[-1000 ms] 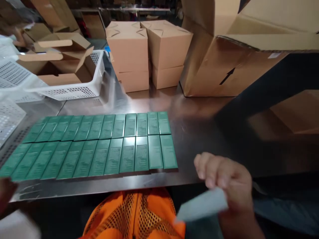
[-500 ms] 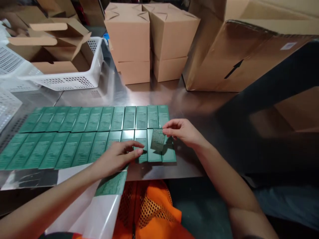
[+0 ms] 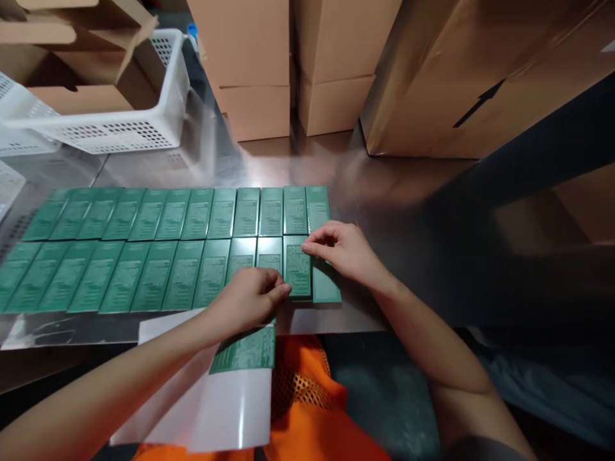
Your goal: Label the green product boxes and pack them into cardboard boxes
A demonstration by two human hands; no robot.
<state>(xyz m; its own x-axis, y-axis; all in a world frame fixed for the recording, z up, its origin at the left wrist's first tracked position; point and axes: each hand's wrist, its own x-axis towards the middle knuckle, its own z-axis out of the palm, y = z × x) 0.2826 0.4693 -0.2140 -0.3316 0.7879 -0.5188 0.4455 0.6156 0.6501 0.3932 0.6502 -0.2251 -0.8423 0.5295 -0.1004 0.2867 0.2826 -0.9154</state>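
Observation:
Two rows of flat green boxes (image 3: 144,250) lie side by side on a steel table (image 3: 384,192). My right hand (image 3: 343,250) presses a green label (image 3: 298,269) down onto a box near the right end of the near row, fingertips on the label's top edge. My left hand (image 3: 250,298) pinches the label's lower left corner and rests over a white backing sheet (image 3: 216,397) that carries another green label (image 3: 245,351).
A white perforated basket (image 3: 110,121) holding open cardboard boxes stands at the back left. Stacked closed cartons (image 3: 288,64) and a large brown carton (image 3: 456,77) line the back. Orange mesh fabric (image 3: 307,410) lies below the table's near edge.
My right hand brought a label from below the table edge onto the near row of boxes. My left hand came in with the backing sheet. The label went from tilted to flat on the box.

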